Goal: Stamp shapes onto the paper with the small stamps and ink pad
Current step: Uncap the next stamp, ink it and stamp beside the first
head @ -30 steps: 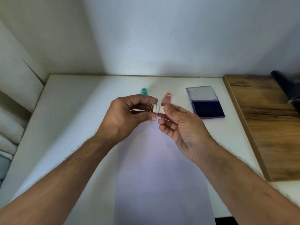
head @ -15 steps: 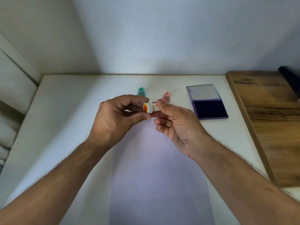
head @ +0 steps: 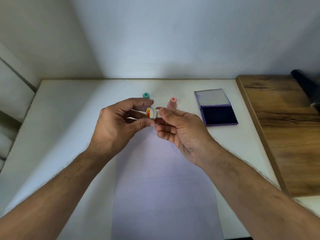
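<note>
Both hands meet above the far end of the paper, which runs from the counter's near edge. The left hand and right hand have fingers clamped together on a small white stamp. Toward the far edge stand a teal stamp and a pink stamp; the open ink pad lies toward the right edge.

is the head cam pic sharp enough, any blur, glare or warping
Head view: the small stamp pinched between left hand and right hand is fairly sharp; the dark object at the right edge is smeared; the table edges splay from wide-angle warp; the paper looks violet, with no harsh glare.
</note>
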The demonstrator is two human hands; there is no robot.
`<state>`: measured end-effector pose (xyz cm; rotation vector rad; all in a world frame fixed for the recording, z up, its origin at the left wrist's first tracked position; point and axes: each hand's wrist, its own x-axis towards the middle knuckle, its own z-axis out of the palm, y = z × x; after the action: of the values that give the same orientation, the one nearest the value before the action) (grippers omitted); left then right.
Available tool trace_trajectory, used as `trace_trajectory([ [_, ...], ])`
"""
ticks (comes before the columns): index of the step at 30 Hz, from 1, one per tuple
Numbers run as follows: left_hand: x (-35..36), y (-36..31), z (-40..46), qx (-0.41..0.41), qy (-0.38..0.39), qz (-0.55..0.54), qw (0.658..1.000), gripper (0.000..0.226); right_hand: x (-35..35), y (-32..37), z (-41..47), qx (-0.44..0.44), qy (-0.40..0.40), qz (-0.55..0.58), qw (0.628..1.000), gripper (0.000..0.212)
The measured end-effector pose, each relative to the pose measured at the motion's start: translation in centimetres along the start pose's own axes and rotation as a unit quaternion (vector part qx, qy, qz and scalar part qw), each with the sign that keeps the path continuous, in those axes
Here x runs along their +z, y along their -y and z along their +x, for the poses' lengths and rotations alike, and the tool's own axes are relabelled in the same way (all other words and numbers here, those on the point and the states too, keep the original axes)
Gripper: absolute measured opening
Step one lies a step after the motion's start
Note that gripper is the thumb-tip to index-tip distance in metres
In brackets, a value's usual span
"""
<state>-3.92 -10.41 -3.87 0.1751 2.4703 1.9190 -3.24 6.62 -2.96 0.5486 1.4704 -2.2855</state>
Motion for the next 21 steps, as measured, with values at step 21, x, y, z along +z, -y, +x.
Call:
trace_trajectory([
  [21, 2.2, -3.3, 0.4, -0.025, -0.005, -0.045, 0.999, 0.035, -1.7, 1.8, -1.5, -0.05, 0.016, 0.082, 0.995, 0.014],
])
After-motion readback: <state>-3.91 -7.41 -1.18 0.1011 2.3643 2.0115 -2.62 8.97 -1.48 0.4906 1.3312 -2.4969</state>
